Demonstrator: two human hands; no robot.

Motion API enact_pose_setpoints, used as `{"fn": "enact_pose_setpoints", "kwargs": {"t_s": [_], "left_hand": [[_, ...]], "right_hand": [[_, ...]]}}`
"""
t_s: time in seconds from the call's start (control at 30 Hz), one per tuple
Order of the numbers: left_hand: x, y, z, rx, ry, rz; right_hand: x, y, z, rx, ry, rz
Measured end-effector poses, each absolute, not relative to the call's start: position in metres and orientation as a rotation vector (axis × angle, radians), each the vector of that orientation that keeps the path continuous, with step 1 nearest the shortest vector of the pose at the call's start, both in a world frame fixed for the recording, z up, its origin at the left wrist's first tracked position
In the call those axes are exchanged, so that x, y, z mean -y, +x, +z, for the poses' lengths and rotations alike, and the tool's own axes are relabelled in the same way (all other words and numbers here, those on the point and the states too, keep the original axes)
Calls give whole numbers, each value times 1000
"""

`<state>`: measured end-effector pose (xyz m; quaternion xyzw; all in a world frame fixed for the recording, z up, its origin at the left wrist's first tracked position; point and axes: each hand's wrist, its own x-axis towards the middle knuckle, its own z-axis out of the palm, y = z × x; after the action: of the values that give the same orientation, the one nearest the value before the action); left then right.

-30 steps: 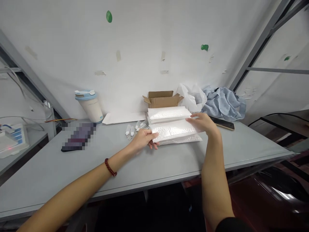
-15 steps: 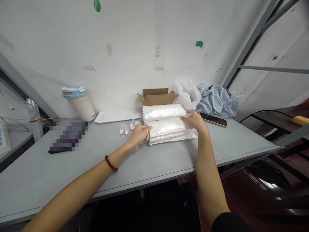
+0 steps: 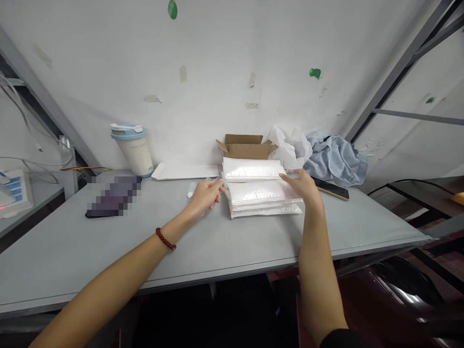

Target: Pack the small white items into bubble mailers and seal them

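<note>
White bubble mailers lie in two overlapping stacks: a back stack (image 3: 253,169) and a front stack (image 3: 263,192) of several. My left hand (image 3: 206,197) is at their left edge, thumb and fingers apart, with the fingers partly curled; I cannot tell whether the fingertips touch. My right hand (image 3: 303,187) rests at the right end of the back stack, one digit on its corner and the others spread behind. Small clear plastic tubes (image 3: 191,190) lie behind my left hand, mostly hidden by it.
Behind the mailers stand an open cardboard box (image 3: 250,150) and a white plastic bag (image 3: 290,147). A phone (image 3: 331,189) and blue cloth (image 3: 335,162) lie at right. Leftward are a flat white sheet (image 3: 184,171), a blue-lidded cup (image 3: 136,154) and a blurred dark object (image 3: 118,193).
My left hand has come away from the front stack's left corner and moved slightly back and left. My right hand stays at the right side. The view has shifted a little left.
</note>
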<state>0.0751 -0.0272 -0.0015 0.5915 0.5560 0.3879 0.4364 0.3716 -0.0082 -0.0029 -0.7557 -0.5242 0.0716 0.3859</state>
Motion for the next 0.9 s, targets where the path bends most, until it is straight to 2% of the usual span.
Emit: {"fn": "enact_pose_setpoints", "kwargs": {"t_s": [0.1, 0.2, 0.27, 0.4, 0.73, 0.9], "left_hand": [[4, 46, 3, -1593, 1775, 870], [-30, 9, 2, -1902, 2247, 709], [-52, -13, -2, -1996, 2358, 591], [-80, -40, -13, -2003, 2437, 420], [-78, -40, -26, -1913, 2863, 136], [-81, -38, -29, -2024, 2843, 110]], "right_hand": [[11, 367, 4, 1236, -1895, 126], [12, 354, 10, 1233, -1666, 19], [13, 341, 12, 1293, -1499, 60], [16, 316, 13, 1460, -1317, 227], [25, 293, 15, 1568, -1284, 266], [27, 279, 11, 1675, -1278, 244]]}}
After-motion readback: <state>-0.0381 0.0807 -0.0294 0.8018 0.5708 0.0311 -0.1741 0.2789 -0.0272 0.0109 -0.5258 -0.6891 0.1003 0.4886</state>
